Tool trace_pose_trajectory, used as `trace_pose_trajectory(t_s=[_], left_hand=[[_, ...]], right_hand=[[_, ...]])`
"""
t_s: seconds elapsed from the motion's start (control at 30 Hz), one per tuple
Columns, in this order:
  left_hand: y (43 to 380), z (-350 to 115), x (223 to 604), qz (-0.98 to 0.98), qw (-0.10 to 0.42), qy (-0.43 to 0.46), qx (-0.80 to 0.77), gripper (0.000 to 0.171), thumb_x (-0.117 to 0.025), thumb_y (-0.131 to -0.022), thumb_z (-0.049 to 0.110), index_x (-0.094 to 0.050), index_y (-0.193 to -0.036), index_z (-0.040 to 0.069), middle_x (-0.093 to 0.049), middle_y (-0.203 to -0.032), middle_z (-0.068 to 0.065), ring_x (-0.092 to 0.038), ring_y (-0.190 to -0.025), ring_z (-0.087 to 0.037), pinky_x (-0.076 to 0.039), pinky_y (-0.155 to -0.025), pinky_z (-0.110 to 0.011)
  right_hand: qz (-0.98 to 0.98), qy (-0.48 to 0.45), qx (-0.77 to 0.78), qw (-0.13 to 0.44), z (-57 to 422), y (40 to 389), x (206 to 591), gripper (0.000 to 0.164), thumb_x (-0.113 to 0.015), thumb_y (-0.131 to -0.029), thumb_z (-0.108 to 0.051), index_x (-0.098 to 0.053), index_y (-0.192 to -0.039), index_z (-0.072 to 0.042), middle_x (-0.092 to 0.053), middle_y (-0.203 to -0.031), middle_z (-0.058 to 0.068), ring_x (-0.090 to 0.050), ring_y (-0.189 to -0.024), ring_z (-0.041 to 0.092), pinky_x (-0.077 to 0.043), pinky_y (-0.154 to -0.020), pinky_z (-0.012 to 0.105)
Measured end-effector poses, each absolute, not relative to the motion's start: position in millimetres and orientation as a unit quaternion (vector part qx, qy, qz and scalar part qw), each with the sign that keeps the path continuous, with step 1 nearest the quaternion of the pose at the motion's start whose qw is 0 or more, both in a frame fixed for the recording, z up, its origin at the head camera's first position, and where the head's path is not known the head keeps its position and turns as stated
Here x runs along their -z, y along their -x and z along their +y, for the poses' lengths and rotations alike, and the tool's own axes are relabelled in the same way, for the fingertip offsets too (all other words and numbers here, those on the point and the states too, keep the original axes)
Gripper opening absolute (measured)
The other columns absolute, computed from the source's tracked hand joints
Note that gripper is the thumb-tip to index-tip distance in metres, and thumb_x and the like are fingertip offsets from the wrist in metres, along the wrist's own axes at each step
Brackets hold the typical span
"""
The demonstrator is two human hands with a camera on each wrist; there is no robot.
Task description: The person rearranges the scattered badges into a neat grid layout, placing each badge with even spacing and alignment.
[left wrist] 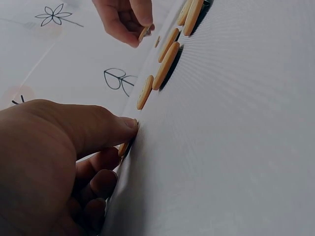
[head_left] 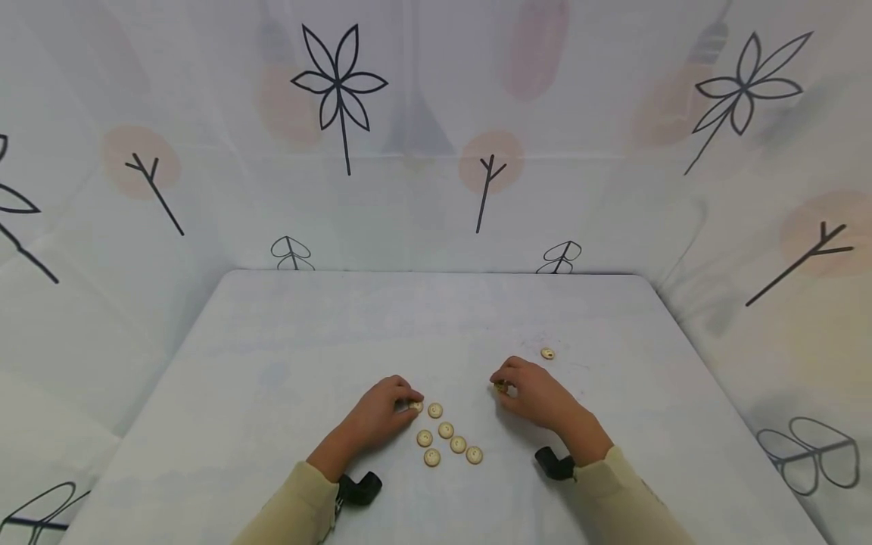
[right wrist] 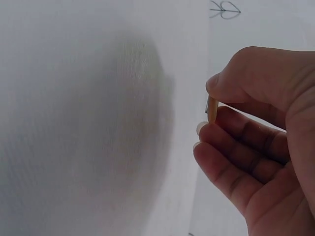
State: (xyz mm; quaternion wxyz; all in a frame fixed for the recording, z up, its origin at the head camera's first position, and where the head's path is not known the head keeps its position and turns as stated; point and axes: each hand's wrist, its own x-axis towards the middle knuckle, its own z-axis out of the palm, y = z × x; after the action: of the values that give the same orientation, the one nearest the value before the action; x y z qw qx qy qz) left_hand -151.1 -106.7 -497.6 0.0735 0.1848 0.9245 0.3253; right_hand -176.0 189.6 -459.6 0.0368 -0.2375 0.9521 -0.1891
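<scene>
In the head view my left hand point(head_left: 381, 412) is low over the white table, left of a loose group of round wooden discs. Thumb and fingers pinch one wooden disc point(left wrist: 123, 147) by its edges, close to the table. Beside it lies another disc point(head_left: 435, 410). Farther right, my right hand point(head_left: 541, 397) holds a wooden disc point(right wrist: 212, 109) on edge between thumb and fingertips, raised above the surface. A thin grey piece shows along that disc's side; what it is I cannot tell. Its other fingers are partly curled beneath.
Several more discs point(head_left: 446, 430) lie between the hands, toward the person. A single disc point(head_left: 548, 353) with a dark mark sits beyond the right hand. Behind the table point(head_left: 327, 318) hangs a pale patterned cloth point(head_left: 409, 204). Black wrist devices point(head_left: 359, 489) are worn on both wrists.
</scene>
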Motion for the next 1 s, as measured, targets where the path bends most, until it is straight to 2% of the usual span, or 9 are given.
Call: trace_pose_trajectory(t_s=[0.6, 1.0], left_hand=[[151.0, -107.2, 499.2, 0.926, 0.074, -0.185, -0.32, 0.022, -0.064, -0.093, 0.027, -0.072, -0.113, 0.02, -0.059, -0.105, 0.008, -0.055, -0.096, -0.009, -0.048, -0.085, -0.034], [151.4, -106.9, 498.9, 0.925, 0.07, -0.188, -0.322, 0.022, -0.065, -0.093, 0.027, -0.072, -0.113, 0.02, -0.059, -0.104, 0.008, -0.054, -0.095, -0.008, -0.047, -0.084, -0.033]], right_hand=[[0.958, 0.225, 0.176, 0.023, 215.1, 203.6, 452.5, 0.022, -0.07, -0.085, -0.01, -0.072, -0.106, -0.006, -0.063, -0.102, 0.003, -0.059, -0.087, 0.015, -0.05, -0.077, 0.034], [0.964, 0.204, 0.168, 0.034, 228.4, 219.3, 454.1, 0.023, -0.069, -0.086, -0.01, -0.071, -0.109, -0.006, -0.063, -0.104, 0.005, -0.059, -0.089, 0.018, -0.051, -0.08, 0.038]])
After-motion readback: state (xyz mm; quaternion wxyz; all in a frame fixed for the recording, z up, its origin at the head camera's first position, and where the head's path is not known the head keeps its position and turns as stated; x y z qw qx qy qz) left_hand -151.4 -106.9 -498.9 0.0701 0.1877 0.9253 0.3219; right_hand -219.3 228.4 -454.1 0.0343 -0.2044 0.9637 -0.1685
